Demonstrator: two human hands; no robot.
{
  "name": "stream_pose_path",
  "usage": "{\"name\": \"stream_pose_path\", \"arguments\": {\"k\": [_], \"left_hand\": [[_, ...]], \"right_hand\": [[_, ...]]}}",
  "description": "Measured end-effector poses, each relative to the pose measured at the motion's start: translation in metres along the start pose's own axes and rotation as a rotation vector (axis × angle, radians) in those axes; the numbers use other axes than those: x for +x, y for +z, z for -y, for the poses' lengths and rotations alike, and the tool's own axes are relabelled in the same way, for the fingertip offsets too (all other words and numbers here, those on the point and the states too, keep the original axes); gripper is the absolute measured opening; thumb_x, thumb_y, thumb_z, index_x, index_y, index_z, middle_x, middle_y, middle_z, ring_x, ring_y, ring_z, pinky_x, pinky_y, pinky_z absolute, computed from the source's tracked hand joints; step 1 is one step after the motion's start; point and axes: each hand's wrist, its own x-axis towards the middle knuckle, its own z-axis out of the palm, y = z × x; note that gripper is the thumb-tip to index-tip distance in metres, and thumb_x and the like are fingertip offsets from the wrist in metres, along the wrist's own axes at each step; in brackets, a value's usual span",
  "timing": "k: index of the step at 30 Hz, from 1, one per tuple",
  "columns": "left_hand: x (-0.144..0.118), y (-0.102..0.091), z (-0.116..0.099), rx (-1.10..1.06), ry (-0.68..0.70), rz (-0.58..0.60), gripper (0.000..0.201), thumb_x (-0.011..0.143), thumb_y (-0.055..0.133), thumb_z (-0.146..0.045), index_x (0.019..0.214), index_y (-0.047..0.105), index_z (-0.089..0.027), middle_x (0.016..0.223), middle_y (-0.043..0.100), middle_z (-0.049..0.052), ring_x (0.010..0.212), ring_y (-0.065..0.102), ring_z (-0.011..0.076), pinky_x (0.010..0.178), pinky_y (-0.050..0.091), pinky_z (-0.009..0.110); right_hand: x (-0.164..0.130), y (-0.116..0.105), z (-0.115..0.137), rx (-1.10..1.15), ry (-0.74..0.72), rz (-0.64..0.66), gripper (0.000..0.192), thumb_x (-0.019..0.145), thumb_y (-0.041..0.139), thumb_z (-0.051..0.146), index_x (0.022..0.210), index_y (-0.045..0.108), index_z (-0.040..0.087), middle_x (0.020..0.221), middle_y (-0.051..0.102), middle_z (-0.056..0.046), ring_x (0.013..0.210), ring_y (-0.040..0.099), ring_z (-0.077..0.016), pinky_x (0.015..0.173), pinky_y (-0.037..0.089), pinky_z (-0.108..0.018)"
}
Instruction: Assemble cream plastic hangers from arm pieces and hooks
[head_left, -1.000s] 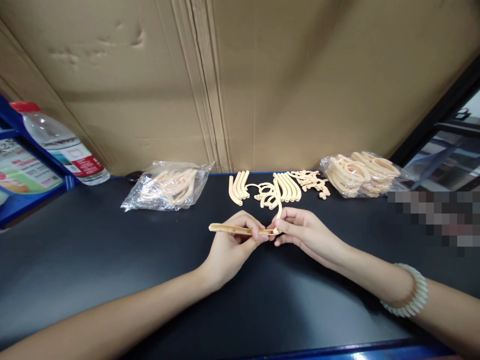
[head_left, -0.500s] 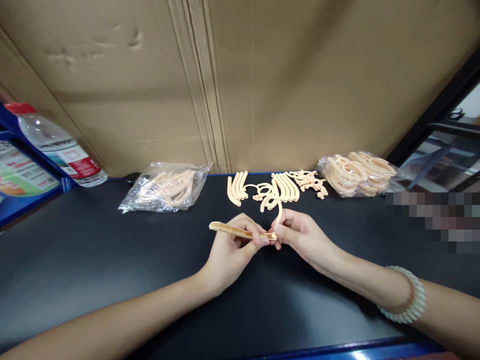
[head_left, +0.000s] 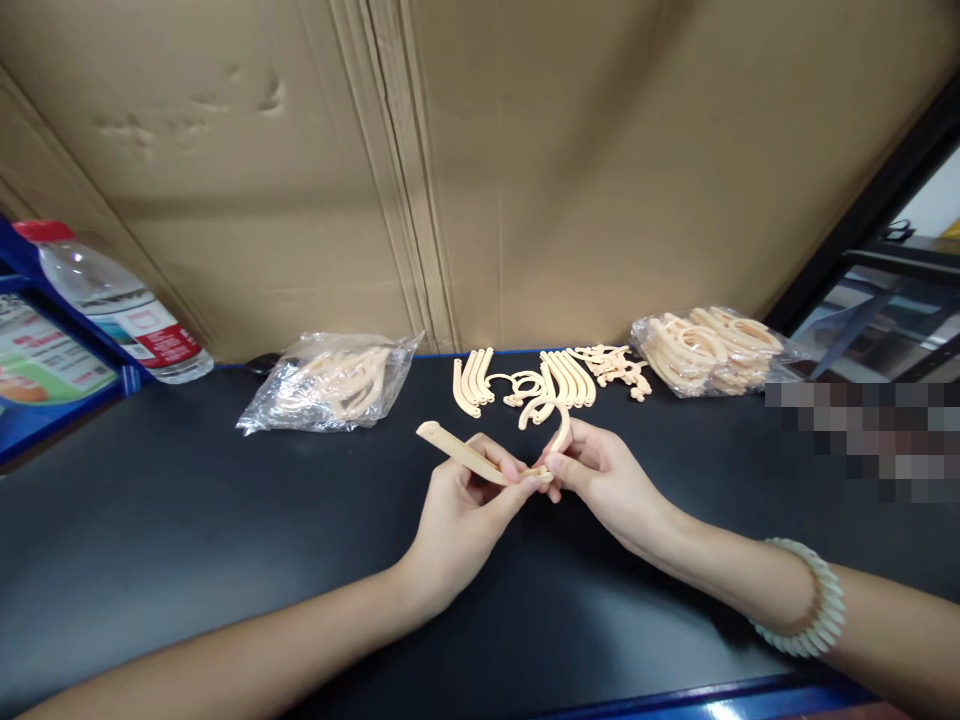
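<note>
My left hand (head_left: 469, 515) is closed in a pinch on a beige plastic hanger arm (head_left: 457, 452), whose free end points up to the left. Between thumb and fingers, my right hand (head_left: 611, 480) holds a curved beige hanger hook (head_left: 564, 425) that arches up and over to the left. The inner ends of the two pieces meet between my fingertips, above the black table. Fingers partly cover that joint, so I cannot tell how they fit together. Just beyond lie a row of hanger arms (head_left: 472, 380), another row of arms (head_left: 568, 378) and some loose hooks (head_left: 530, 383).
Small beige parts (head_left: 611, 365) lie in a pile. Clear bags of beige parts stand at the left (head_left: 330, 380) and right (head_left: 705, 350). A red-capped bottle (head_left: 120, 300) is at far left. Cardboard (head_left: 600, 180) walls off the back of the black table (head_left: 187, 520).
The hanger arm has been turned so its broad side faces me more, with its free end tilted higher. The hook has shifted slightly in my right fingers; both hands stay together.
</note>
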Motion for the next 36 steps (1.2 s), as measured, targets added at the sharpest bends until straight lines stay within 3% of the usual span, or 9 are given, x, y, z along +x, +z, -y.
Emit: {"name": "stream_pose_path", "arguments": {"k": [9, 16, 19, 21, 23, 25, 27, 30, 36], "left_hand": [[0.004, -0.003, 0.003, -0.100, -0.094, -0.156, 0.037, 0.066, 0.080, -0.019, 0.093, 0.053, -0.019, 0.075, 0.064, -0.004, 0.073, 0.064, 0.0121, 0.074, 0.051, 0.025], [0.006, -0.004, 0.006, -0.092, -0.110, -0.043, 0.037, 0.069, 0.078, -0.020, 0.095, 0.052, -0.018, 0.078, 0.069, 0.000, 0.077, 0.065, 0.0137, 0.079, 0.051, 0.029], [0.007, -0.006, 0.004, -0.117, -0.160, -0.088, 0.038, 0.068, 0.080, -0.020, 0.093, 0.052, -0.017, 0.075, 0.069, 0.000, 0.076, 0.065, 0.0131, 0.077, 0.050, 0.027], [0.008, -0.007, 0.002, -0.131, -0.187, -0.122, 0.038, 0.067, 0.080, -0.020, 0.093, 0.052, -0.016, 0.077, 0.069, 0.000, 0.078, 0.064, 0.0125, 0.078, 0.049, 0.026], [0.009, -0.008, 0.001, -0.147, -0.203, -0.124, 0.039, 0.068, 0.080, -0.020, 0.094, 0.052, -0.017, 0.077, 0.069, -0.001, 0.078, 0.063, 0.0118, 0.078, 0.048, 0.026], [0.010, -0.009, 0.000, -0.166, -0.209, -0.116, 0.039, 0.067, 0.081, -0.020, 0.093, 0.051, -0.017, 0.077, 0.068, -0.001, 0.078, 0.063, 0.0119, 0.078, 0.048, 0.026], [0.010, -0.009, 0.000, -0.183, -0.213, -0.117, 0.040, 0.067, 0.081, -0.020, 0.093, 0.051, -0.016, 0.077, 0.068, 0.000, 0.078, 0.063, 0.0123, 0.078, 0.048, 0.027], [0.009, -0.010, 0.001, -0.191, -0.223, -0.112, 0.040, 0.068, 0.081, -0.021, 0.093, 0.050, -0.016, 0.079, 0.069, 0.001, 0.079, 0.063, 0.0127, 0.079, 0.049, 0.028], [0.010, -0.009, 0.001, -0.158, -0.206, -0.107, 0.039, 0.068, 0.080, -0.020, 0.094, 0.051, -0.015, 0.081, 0.068, 0.001, 0.079, 0.063, 0.0124, 0.078, 0.050, 0.027]], "right_hand": [[0.000, -0.002, 0.005, -0.052, -0.098, -0.051, 0.028, 0.070, 0.073, 0.037, 0.063, 0.053, 0.020, 0.065, 0.053, 0.002, 0.057, 0.044, -0.0107, 0.054, 0.036, -0.026], [0.001, 0.000, 0.002, -0.034, -0.033, 0.021, 0.030, 0.071, 0.073, 0.044, 0.067, 0.059, 0.018, 0.063, 0.053, 0.002, 0.053, 0.041, -0.0091, 0.049, 0.033, -0.025], [0.009, -0.011, 0.003, -0.107, -0.059, 0.015, 0.028, 0.077, 0.067, 0.045, 0.084, 0.066, 0.017, 0.068, 0.058, -0.001, 0.053, 0.046, -0.0105, 0.049, 0.038, -0.026], [0.019, -0.025, 0.003, -0.237, -0.172, -0.058, 0.029, 0.085, 0.058, 0.042, 0.102, 0.066, 0.020, 0.076, 0.061, -0.003, 0.059, 0.051, -0.0137, 0.052, 0.043, -0.029], [0.032, -0.041, 0.002, -0.515, -0.375, -0.096, 0.023, 0.089, 0.054, 0.034, 0.105, 0.065, 0.023, 0.085, 0.064, -0.005, 0.074, 0.057, -0.0185, 0.063, 0.047, -0.033], [0.045, -0.053, 0.000, -0.860, -0.574, -0.004, 0.015, 0.087, 0.055, 0.024, 0.096, 0.067, 0.024, 0.093, 0.064, -0.007, 0.090, 0.056, -0.0228, 0.079, 0.046, -0.040], [0.055, -0.060, -0.002, -1.105, -0.672, 0.117, 0.013, 0.086, 0.056, 0.018, 0.092, 0.066, 0.022, 0.099, 0.062, -0.009, 0.098, 0.053, -0.0249, 0.087, 0.043, -0.042], [0.063, -0.062, -0.006, -1.226, -0.665, 0.165, 0.011, 0.086, 0.056, 0.015, 0.094, 0.062, 0.019, 0.099, 0.059, -0.010, 0.097, 0.052, -0.0243, 0.086, 0.044, -0.041], [0.070, -0.063, -0.012, -1.247, -0.648, 0.169, 0.006, 0.087, 0.057, 0.015, 0.090, 0.059, 0.020, 0.097, 0.059, -0.007, 0.095, 0.051, -0.0223, 0.086, 0.043, -0.038]]}}
